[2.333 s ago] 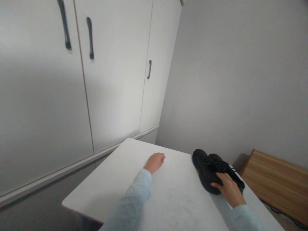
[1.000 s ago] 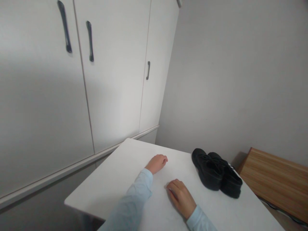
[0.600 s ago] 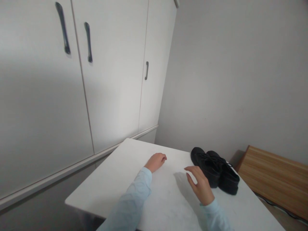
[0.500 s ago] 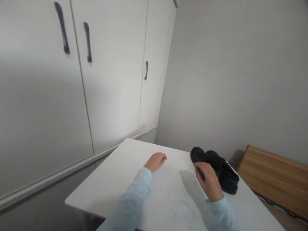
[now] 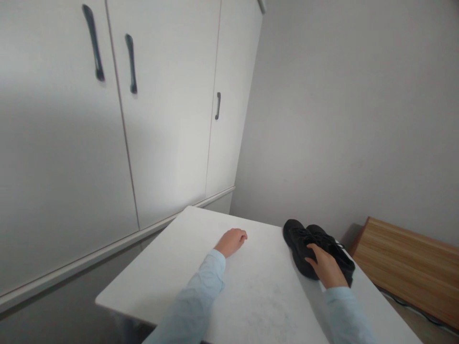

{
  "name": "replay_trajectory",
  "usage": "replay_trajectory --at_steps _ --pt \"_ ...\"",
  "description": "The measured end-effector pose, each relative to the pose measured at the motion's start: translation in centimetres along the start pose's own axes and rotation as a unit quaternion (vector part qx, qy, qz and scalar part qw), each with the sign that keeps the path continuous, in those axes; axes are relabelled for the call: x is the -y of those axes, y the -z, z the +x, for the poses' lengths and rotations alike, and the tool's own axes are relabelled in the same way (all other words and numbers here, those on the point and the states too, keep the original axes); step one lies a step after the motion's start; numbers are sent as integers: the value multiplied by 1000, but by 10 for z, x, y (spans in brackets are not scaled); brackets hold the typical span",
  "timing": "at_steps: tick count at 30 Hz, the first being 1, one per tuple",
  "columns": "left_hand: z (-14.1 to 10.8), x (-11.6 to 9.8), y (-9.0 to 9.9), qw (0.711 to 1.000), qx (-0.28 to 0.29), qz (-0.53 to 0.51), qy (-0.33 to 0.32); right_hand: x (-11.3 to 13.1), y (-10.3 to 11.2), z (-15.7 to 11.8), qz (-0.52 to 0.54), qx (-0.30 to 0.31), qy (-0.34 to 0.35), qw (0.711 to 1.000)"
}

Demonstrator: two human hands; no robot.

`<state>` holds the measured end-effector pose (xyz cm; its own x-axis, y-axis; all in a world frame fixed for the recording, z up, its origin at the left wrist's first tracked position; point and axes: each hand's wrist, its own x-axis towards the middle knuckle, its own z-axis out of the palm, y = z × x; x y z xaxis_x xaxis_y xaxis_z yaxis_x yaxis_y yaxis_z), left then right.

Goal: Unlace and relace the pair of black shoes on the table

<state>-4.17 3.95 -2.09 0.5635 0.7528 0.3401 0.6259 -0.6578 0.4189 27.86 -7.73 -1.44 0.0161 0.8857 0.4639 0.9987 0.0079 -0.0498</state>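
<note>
A pair of black lace-up shoes stands side by side near the right edge of the white table [image 5: 258,286]. Over the nearer shoe [image 5: 298,246] is my right hand [image 5: 327,267], its thumb and forefinger apart around the shoe's opening. Whether the fingers touch the shoe I cannot tell. The hand hides part of the heel end. Behind it, the farther shoe [image 5: 319,231] shows its toe and laces. My left hand [image 5: 231,242] rests on the table left of the shoes, fingers curled in, with nothing visible in it.
White cabinet doors [image 5: 168,124] with dark handles rise along the left. A grey wall [image 5: 340,119] stands behind the table. At the right, beyond the table edge, is a wood-grain piece of furniture [image 5: 412,263], with a dark cable [image 5: 405,303] beneath it.
My right hand has moved right, from beside the shoes to over the nearer one, and its thumb and forefinger have spread. My left hand has stayed in place.
</note>
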Motion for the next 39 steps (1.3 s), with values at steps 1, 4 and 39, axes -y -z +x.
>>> replay_trajectory --at_steps 1,4,39 --pt "0 0 0 1000 0 0 1 0 3 3 -6 20 -16 1000" --pt "0 2 -2 1000 -1 1 3 0 13 10 -36 83 -54 994" --pt "-1 -1 5 997 -39 36 55 160 52 -22 -9 25 132 991"
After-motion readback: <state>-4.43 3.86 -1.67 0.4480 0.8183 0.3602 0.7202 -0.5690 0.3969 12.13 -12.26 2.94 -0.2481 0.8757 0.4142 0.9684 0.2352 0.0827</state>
